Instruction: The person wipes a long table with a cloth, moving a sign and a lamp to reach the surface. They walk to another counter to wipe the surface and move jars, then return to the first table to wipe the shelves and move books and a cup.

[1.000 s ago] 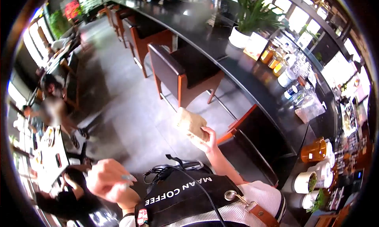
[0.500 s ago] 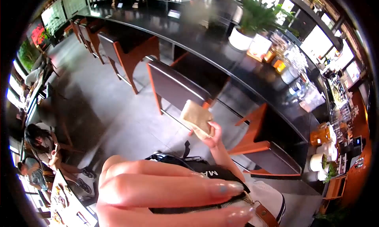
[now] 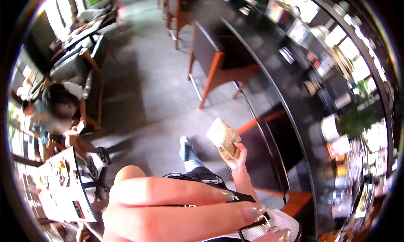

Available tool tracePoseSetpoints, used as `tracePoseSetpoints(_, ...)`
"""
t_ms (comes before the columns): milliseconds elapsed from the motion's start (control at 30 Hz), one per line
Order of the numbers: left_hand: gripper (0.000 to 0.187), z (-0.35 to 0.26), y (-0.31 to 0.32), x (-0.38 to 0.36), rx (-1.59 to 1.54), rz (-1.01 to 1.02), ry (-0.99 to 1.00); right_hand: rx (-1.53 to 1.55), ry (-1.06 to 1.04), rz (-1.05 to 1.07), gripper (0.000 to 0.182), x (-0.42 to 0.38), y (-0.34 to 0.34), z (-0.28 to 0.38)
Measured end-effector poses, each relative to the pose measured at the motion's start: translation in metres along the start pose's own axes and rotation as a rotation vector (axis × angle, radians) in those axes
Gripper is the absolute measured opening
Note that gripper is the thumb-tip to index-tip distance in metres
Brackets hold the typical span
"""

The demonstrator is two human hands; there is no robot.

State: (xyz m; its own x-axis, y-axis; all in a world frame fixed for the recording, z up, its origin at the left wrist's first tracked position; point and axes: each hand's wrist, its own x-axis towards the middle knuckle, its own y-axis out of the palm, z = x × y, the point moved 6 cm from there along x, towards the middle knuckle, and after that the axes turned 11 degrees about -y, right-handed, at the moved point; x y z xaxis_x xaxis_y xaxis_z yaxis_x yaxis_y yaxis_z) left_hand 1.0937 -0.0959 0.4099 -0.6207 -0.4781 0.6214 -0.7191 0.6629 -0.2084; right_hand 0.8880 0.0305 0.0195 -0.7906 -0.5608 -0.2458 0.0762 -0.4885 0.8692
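My right hand (image 3: 237, 156) grips a folded beige cloth (image 3: 224, 137) by its lower right edge, out in front of my body. The cloth is a thick, squarish pad held above the floor beside a bar chair. Very close to the camera, my left hand (image 3: 181, 204) fills the lower middle, its fingers stretched to the right with slight gaps. Nothing shows in that hand. Behind its fingertips are a dark strap and a metal clip (image 3: 264, 220) on my bag or clothing, partly hidden.
A long black counter (image 3: 275, 84) curves along the right, with dark chairs (image 3: 210, 57) against it. A potted plant (image 3: 357, 122) and blurred jars stand on it. At left, seated people (image 3: 61, 109) are by a white table (image 3: 63, 191). Grey floor (image 3: 155, 74) runs between.
The view has swung, so the counter now lies further right and the aisle runs up the middle. My foot has come into view. Both hands keep their positions, and the cloth stays in my right.
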Motion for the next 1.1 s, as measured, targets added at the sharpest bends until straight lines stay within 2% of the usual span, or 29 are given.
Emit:
tracePoseSetpoints(100,0.014,0.058,-0.007,0.063,0.090,-0.097,0.036,-0.077,0.087,-0.020,0.047,0.104,0.014,-0.030)
tracePoseSetpoints(133,0.014,0.078,-0.006,0.087,0.110,-0.117,0.051,0.033,0.101,-0.043,0.047,0.143,0.019,-0.040)
tracePoseSetpoints(200,0.014,0.119,-0.010,0.143,0.142,-0.155,0.064,0.042,0.098,-0.012,0.050,0.219,0.046,-0.048)
tracePoseSetpoints(300,0.015,0.173,-0.023,0.225,0.185,-0.204,0.087,0.092,0.139,0.118,0.059,0.328,0.111,-0.063)
tracePoseSetpoints(333,0.015,0.189,-0.028,0.251,0.194,-0.215,0.089,0.104,0.193,0.074,0.056,0.368,0.118,-0.068)
tracePoseSetpoints(400,0.016,0.221,-0.037,0.297,0.207,-0.241,0.093,-0.049,0.165,0.021,0.053,0.432,0.152,-0.071)
tracePoseSetpoints(467,0.017,0.253,-0.047,0.342,0.199,-0.282,0.113,-0.061,0.208,0.120,0.051,0.493,0.196,-0.082)
tracePoseSetpoints(567,0.018,0.316,-0.062,0.405,0.171,-0.362,0.186,-0.070,0.266,0.142,0.051,0.577,0.237,-0.107)
tracePoseSetpoints(600,0.015,0.351,-0.067,0.430,0.216,-0.345,0.287,-0.071,0.279,0.143,0.052,0.595,0.275,-0.120)
tracePoseSetpoints(700,0.030,0.437,-0.091,0.494,0.293,-0.203,-0.020,-0.051,0.300,0.112,0.052,0.704,0.264,-0.152)
tracePoseSetpoints(767,0.043,0.504,-0.113,0.547,0.262,-0.147,0.155,-0.007,0.304,0.104,0.056,0.782,0.274,-0.167)
tracePoseSetpoints(833,0.057,0.576,-0.142,0.606,0.204,-0.024,0.522,-0.085,0.174,0.116,0.061,0.839,0.318,-0.161)
tracePoseSetpoints(867,0.064,0.616,-0.148,0.636,0.174,-0.029,0.491,-0.082,0.117,0.152,0.061,0.865,0.344,-0.158)
tracePoseSetpoints(900,0.049,0.661,-0.153,0.667,0.160,-0.126,0.291,0.010,0.056,0.114,0.051,0.900,0.351,-0.154)
tracePoseSetpoints(933,0.033,0.706,-0.153,0.702,0.024,-0.192,0.078,0.026,0.013,0.091,0.052,0.931,0.361,-0.148)
tracePoseSetpoints(967,0.020,0.747,-0.153,0.740,0.002,-0.126,-0.087,0.037,-0.018,0.057,0.052,0.957,0.368,-0.144)
tracePoseSetpoints(1033,0.012,0.829,-0.147,0.798,0.095,0.000,-0.141,0.029,-0.103,0.055,0.051,1.004,0.406,-0.143)
tracePoseSetpoints(1067,0.009,0.869,-0.144,0.823,0.124,0.036,-0.186,-0.007,-0.152,0.023,0.059,1.035,0.406,-0.142)
tracePoseSetpoints(1100,0.009,0.909,-0.141,0.849,0.145,0.094,-0.217,0.035,-0.135,-0.002,0.059,1.066,0.409,-0.147)
